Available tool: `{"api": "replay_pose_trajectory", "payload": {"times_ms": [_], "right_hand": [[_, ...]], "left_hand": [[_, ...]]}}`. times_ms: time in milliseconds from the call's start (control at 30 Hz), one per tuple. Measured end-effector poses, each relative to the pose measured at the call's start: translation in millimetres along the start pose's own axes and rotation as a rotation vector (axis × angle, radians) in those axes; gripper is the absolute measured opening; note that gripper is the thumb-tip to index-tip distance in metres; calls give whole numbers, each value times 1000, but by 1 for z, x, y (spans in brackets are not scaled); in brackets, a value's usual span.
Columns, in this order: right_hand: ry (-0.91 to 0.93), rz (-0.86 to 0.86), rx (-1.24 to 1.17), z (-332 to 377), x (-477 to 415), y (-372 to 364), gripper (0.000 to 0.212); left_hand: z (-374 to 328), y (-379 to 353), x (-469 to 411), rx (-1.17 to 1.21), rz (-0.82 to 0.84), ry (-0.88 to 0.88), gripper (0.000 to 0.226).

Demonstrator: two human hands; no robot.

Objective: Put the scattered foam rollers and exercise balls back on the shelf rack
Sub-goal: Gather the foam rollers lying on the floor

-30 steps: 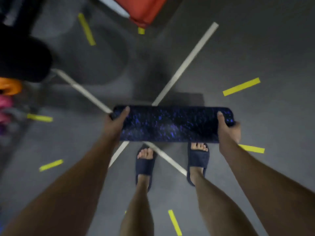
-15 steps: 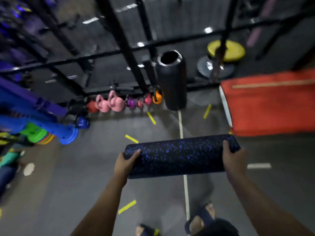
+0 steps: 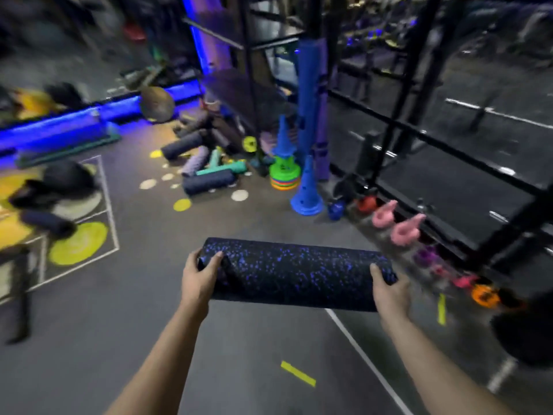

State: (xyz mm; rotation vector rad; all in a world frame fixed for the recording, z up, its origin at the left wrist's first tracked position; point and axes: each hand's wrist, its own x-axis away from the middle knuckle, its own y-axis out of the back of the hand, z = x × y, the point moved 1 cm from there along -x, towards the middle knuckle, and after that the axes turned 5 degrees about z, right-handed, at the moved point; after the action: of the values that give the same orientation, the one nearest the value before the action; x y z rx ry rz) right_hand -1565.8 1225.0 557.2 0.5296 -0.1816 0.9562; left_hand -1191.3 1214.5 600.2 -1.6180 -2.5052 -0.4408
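A long black foam roller with blue speckles [image 3: 296, 274] lies level in front of me. My left hand [image 3: 199, 278] grips its left end and my right hand [image 3: 389, 292] grips its right end. Ahead on the floor lies a pile of scattered rollers: a dark one [image 3: 208, 181], a teal one [image 3: 223, 169], a grey knobbly one [image 3: 194, 161] and another dark one [image 3: 182, 145]. A large dark ball [image 3: 157, 103] rests behind them. The black shelf rack [image 3: 254, 79] stands just right of the pile.
Blue cones [image 3: 306, 187] and a stack of coloured discs [image 3: 284, 175] stand by the rack's foot. Pink, purple and orange kettlebells [image 3: 404, 232] line a black frame on the right. Yellow floor spots, dark rollers and balls [image 3: 64, 178] lie at left.
The view has swung up from my feet and round to the left, from the kettlebell wall to the shelf rack and roller pile. Both hands have kept their hold on the roller throughout.
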Motion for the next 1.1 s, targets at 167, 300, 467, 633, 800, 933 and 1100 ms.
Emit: {"api": "replay_pose_trajectory", "payload": {"times_ms": [167,300,467,633,800,933,1100], "right_hand": [[49,115,41,41,28,-117,57],[70,149,105,70,17,-194,51],[119,199,125,111,-24,-297,42],[142,269,129,166,-92,-422,48],[134,317,147,235,-159,-539,54],[189,383,314,291,-209,-641,81],[243,372,379,366,-263,-779,89]], "left_hand": [[1,101,-54,99,-152,67,33],[15,147,-107,148,-176,139,40],[21,172,-202,182,-204,238,70],[7,178,-328,219,-300,254,87],[-31,182,-451,377,-298,302,44],[-45,193,-547,456,-400,298,54],[-57,212,-681,492,-460,328,60]]}}
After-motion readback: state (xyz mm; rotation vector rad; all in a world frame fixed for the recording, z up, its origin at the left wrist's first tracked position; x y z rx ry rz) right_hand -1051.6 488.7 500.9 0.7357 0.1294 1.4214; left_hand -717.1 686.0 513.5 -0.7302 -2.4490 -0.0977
